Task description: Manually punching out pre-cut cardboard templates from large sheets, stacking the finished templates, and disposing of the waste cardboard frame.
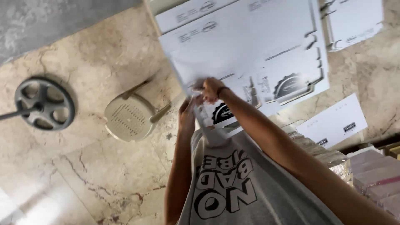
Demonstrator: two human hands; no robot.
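1. Your left hand [187,109] and right hand [212,88]: both pinch the near edge of a flat white cardboard sheet [250,46], held above the floor.
2. Beige plastic stool [129,116]: on the marble floor [83,166], left.
3. Round fan base [45,103]: far left.

A: Count with me, what's on the floor?

B: One beige stool [130,116], one dark wheel [45,103].

A: And the white flat cartons?

B: One big sheet [250,50] up front, plus two more: one [358,21] top right, one [333,123] lower right. Three in all.

A: Hands?

B: Two, left hand [186,109] and right hand [211,89], both on the big one.

A: The pink packs [375,179]?

B: Several, too blurred to count.
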